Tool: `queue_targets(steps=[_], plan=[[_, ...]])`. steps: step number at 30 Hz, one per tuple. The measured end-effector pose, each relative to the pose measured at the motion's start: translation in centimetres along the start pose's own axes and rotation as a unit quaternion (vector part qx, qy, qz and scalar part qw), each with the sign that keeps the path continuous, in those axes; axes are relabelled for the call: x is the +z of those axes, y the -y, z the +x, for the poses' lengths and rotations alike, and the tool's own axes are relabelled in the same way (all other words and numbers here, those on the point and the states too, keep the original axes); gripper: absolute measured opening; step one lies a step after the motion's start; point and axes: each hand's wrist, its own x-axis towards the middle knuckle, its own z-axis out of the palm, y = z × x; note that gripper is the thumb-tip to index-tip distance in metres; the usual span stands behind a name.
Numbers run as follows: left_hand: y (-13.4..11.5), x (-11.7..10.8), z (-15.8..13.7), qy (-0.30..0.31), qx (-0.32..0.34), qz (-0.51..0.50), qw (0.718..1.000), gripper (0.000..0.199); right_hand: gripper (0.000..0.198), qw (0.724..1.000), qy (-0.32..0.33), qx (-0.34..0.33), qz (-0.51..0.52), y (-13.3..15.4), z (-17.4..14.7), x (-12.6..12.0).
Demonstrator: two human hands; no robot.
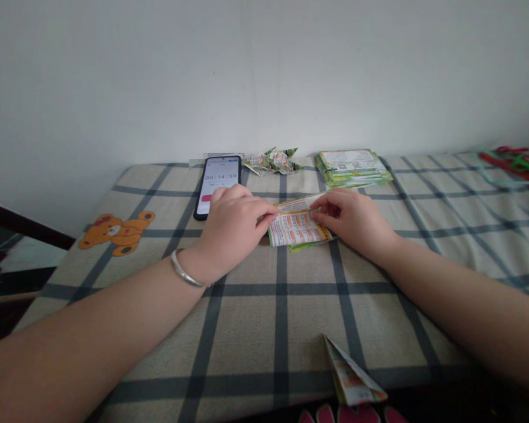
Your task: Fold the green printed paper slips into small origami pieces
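A printed paper sheet (297,228), white with orange blocks and green edges, lies folded on the checked cloth between my hands. My left hand (240,217), a silver bangle at its wrist, pinches the sheet's left edge between thumb and fingertips. At the right edge, my right hand (350,217) grips the paper with thumb and forefinger. Close to the table's front edge sits a folded paper triangle (352,373) of similar print, its point facing away from me. Several folded paper pieces (273,161) lie together near the wall.
A phone (218,182) showing a running timer lies behind my left hand. To the right of the folded pieces is a stack of printed leaflets (352,167). A bear cut-out (117,232) is at left; red and green items (518,164) lie far right. The wall (264,76) bounds the table.
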Motion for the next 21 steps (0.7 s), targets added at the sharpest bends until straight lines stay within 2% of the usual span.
queue_targets(steps=[8,18,21], plan=[[0.35,0.34,0.15,0.038,0.004,-0.024,0.999,0.015,0.01,0.999,0.016,-0.023,-0.035,-0.2,0.34,0.1],[0.52,0.41,0.14,0.046,0.018,-0.017,0.999,0.011,0.016,0.994,0.023,-0.072,-0.074,-0.58,0.27,0.03],[0.31,0.28,0.26,0.045,0.053,0.006,0.998,0.015,0.017,0.994,0.03,-0.071,-0.073,-0.69,0.33,-0.01]])
